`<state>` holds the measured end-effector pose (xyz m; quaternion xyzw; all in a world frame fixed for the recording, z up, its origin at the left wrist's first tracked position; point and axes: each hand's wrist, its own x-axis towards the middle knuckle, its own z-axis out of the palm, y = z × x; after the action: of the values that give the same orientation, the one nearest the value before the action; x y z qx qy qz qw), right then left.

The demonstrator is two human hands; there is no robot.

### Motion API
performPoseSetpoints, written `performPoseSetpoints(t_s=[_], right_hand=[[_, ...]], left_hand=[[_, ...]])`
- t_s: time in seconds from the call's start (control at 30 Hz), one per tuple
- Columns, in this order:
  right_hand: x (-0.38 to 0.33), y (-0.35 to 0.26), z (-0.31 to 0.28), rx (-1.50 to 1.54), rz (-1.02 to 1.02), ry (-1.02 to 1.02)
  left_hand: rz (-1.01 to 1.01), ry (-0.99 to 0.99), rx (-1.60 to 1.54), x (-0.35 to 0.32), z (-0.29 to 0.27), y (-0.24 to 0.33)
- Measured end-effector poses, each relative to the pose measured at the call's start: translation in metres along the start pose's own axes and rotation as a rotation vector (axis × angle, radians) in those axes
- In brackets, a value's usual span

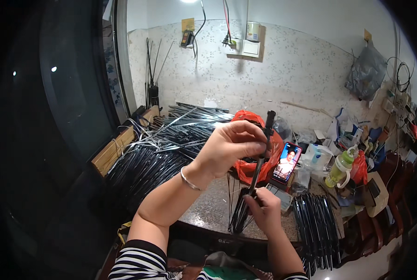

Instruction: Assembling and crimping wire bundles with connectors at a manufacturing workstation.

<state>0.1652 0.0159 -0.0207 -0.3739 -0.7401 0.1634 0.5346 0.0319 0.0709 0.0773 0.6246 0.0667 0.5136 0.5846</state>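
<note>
A dark umbrella frame (257, 173) stands tilted in front of me, its black knobbed end uppermost and a bundle of thin black ribs hanging at its lower end. My left hand (236, 145), with a bracelet at the wrist, has its thumb and fingers pinched round the upper shaft just under the knobbed end. Lower down, my right hand (266, 209) is closed where the shaft meets the top of the ribs. The fingertips of the right hand are partly hidden behind the frame.
Metal rods (143, 170) are heaped at the left behind a wooden board (117, 149). A red plastic bag (248, 115) lies behind my hands. To the right are a lit phone (287, 162), a green bottle (341, 168) and more black frames (317, 224) overhanging the table edge.
</note>
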Motion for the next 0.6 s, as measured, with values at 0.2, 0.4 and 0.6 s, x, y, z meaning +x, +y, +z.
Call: performPoseSetpoints(t_s=[0.2, 0.4, 0.6], right_hand=[[0.001, -0.009, 0.002, -0.115, -0.039, 0.118], [0.000, -0.004, -0.001, 0.001, 0.183, 0.166], [-0.011, 0.006, -0.010, 0.400, 0.305, 0.427]], left_hand=[[0.669, 0.154, 1.010, -0.010, 0.026, 0.002], [0.431, -0.032, 0.988, -0.017, 0.016, -0.008], [0.550, 0.023, 0.976, -0.039, -0.016, -0.030]])
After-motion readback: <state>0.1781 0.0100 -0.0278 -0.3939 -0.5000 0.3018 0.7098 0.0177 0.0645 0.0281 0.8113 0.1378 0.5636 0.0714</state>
